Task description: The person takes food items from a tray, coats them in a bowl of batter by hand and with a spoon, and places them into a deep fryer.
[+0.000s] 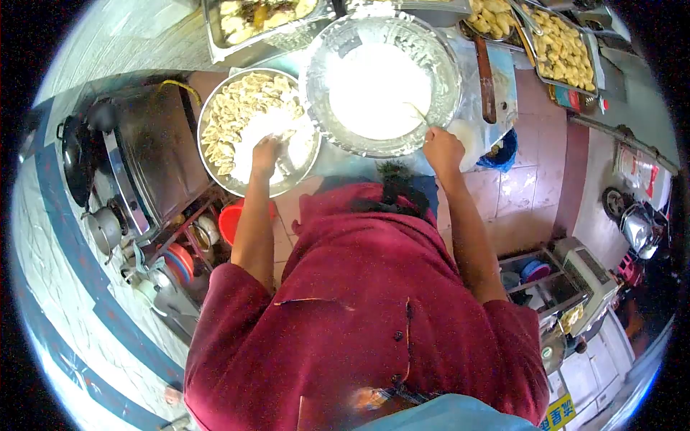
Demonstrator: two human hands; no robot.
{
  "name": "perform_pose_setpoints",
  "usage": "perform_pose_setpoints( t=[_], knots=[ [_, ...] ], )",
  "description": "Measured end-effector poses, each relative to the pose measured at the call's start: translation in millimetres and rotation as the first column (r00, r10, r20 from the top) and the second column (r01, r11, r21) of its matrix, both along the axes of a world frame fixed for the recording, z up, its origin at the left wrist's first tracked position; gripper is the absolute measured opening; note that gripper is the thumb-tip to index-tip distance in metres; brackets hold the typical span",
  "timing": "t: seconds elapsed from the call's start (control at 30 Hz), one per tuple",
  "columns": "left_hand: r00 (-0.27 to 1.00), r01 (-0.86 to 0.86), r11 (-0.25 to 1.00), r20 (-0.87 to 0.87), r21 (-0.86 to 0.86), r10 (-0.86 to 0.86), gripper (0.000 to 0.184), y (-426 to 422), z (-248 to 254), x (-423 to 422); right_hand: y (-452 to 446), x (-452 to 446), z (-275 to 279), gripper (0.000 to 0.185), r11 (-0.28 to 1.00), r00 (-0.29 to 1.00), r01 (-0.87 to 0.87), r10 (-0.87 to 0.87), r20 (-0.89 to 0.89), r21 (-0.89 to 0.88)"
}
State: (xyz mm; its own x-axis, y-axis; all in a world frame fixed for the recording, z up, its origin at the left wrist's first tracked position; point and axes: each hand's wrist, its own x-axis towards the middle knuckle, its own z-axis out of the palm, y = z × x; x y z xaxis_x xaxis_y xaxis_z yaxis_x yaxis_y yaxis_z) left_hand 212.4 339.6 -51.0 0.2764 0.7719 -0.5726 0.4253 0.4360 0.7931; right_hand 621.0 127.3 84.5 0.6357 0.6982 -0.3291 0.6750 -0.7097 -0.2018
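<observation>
The large round metal bowl of white batter (381,90) is at the top centre and serves as reference. Its inner wall is smeared white, and the contents are overexposed.

Right hand (443,151): at the near right rim of the bowl, fingers together and closed on a thin, light-coloured handle (417,112) that slants into the batter. The handle's submerged end is hidden.

Left hand (266,154): left of the bowl, over the wide, shallow metal basin (207,161), with its fingers at the white powder (267,129). Whether the fingers are apart or closed on anything cannot be determined owing to glare. The basin stands just beside the bowl and holds pale, sliced pieces (231,108), mostly on its far and left side; the powder covers the middle and right.

Beyond the bowl to the left is a rectangular metal tray (215,44) of pieces in brown liquid. Beyond it to the right are a round dish of yellow pieces (492,18) and a rectangular tray of golden pieces (564,52). Right of the bowl lies a long brown strip (486,82); nearer the wearer on that side is a blue plastic-lined container (501,152). A red basin (230,221) sits below and left of the bowl, partly hidden by the left forearm.
</observation>
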Motion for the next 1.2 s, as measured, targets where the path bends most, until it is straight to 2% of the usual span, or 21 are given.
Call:
perform_pose_setpoints(
  t=[0.07,0.1,0.13,0.17,0.2,0.3,0.43,0.53,0.63,0.7,0.73,0.77,0.83,0.87,0.93,0.97,1.07,1.1,1.13,1.17,1.2],
  knots=[
    [0.901,-0.275,0.902,0.239,-0.332,0.363,0.027,-11.8,23.2,1.4,3.5,-4.0,-5.3,0.025,0.998,0.998,-0.054,0.055,0.038,-0.013],
    [0.813,-0.325,0.834,0.319,-0.445,0.487,0.027,-15.8,33.9,2.4,6.2,-6.7,-6.0,0.025,0.999,0.999,-0.045,0.045,0.023,-0.007],
    [0.769,-0.319,0.812,0.368,-0.488,0.523,0.028,-18.3,47.3,6.0,9.0,-9.1,-6.3,0.025,0.999,0.999,-0.035,0.035,0.008,-0.001],
    [0.742,-0.298,0.808,0.408,-0.508,0.531,0.028,-19.7,60.8,10.5,11.1,-9.1,-6.3,0.025,1.0,1.0,-0.026,0.026,-0.007,0.004],
    [0.785,-0.23,0.836,0.412,-0.498,0.462,0.035,-19.8,85.7,19.3,9.7,-8.1,-13.0,0.025,0.999,0.999,-0.02,0.019,-0.028,-0.025],
    [0.765,-0.21,0.868,0.477,-0.45,0.432,0.039,-29.2,139.5,68.5,7.7,-7.2,-14.5,0.024,0.998,0.999,-0.048,0.048,-0.004,0.047],
    [0.751,-0.036,0.825,0.53,-0.564,0.395,0.044,-36.2,144.1,125.4,4.3,-3.2,-11.6,0.022,0.998,0.999,-0.03,0.028,0.045,0.049],
    [0.771,0.1,0.827,0.568,-0.553,0.286,0.043,-40.0,128.3,174.2,-0.7,6.7,-16.1,0.021,1.0,0.996,0.012,-0.014,0.083,0.022],
    [0.936,0.116,0.897,0.348,-0.426,0.044,0.041,-44.1,118.6,221.1,-3.4,8.6,-10.5,0.023,0.996,0.991,0.079,-0.082,0.108,0.038],
    [0.966,0.244,0.937,0.15,-0.248,-0.211,0.037,-48.8,112.7,245.3,2.7,5.6,13.5,0.024,0.993,0.992,0.1,-0.104,0.072,0.057],
    [0.947,0.321,0.932,0.031,-0.167,-0.32,0.035,-48.7,106.8,253.3,3.7,4.4,10.9,0.024,0.991,0.991,0.126,-0.129,0.044,0.051],
    [0.909,0.406,0.914,-0.097,0.0,-0.404,0.036,-49.3,98.4,257.0,4.5,3.6,7.0,0.024,0.987,0.988,0.153,-0.154,0.016,0.043],
    [0.796,0.588,0.756,-0.376,0.288,-0.476,0.039,-55.9,85.9,260.8,3.7,-1.5,-0.2,0.024,0.984,0.986,0.163,-0.161,-0.03,0.071],
    [0.738,0.634,0.745,-0.45,0.209,-0.503,0.04,-57.2,79.3,263.7,4.4,-6.1,-4.5,0.024,0.983,0.989,0.147,-0.142,-0.048,0.108],
    [0.778,0.601,0.755,-0.406,0.262,-0.479,0.037,-60.3,66.8,261.6,8.6,-15.5,2.2,0.024,0.977,0.983,0.124,-0.098,-0.152,0.171],
    [0.797,0.583,0.76,-0.383,0.287,-0.467,0.036,-62.4,60.7,260.2,9.0,-18.7,5.0,0.022,0.979,0.988,0.113,-0.092,-0.128,0.172],
    [0.87,0.494,0.638,-0.329,0.591,-0.368,0.034,-65.4,26.0,248.7,9.1,-18.4,8.1,0.019,0.987,0.994,0.107,-0.104,-0.034,0.124],
    [0.917,0.397,0.831,-0.207,0.389,-0.342,0.031,-63.7,32.7,249.7,9.1,-12.7,8.1,0.02,0.989,0.992,0.128,-0.129,0.011,0.075],
    [0.956,0.29,0.947,-0.095,0.141,-0.279,0.029,-62.0,43.1,251.4,7.9,-8.7,7.3,0.02,0.988,0.987,0.152,-0.153,0.057,0.027],
    [0.983,0.182,0.974,-0.003,-0.131,-0.184,0.027,-61.3,54.0,252.9,4.6,-7.3,3.8,0.019,0.991,0.991,0.128,-0.129,0.038,0.027],
    [0.992,0.127,0.966,0.038,-0.225,-0.122,0.025,-60.2,48.2,252.7,0.2,-6.4,-2.8,0.019,0.994,0.994,0.104,-0.105,0.021,0.028]
  ],
)
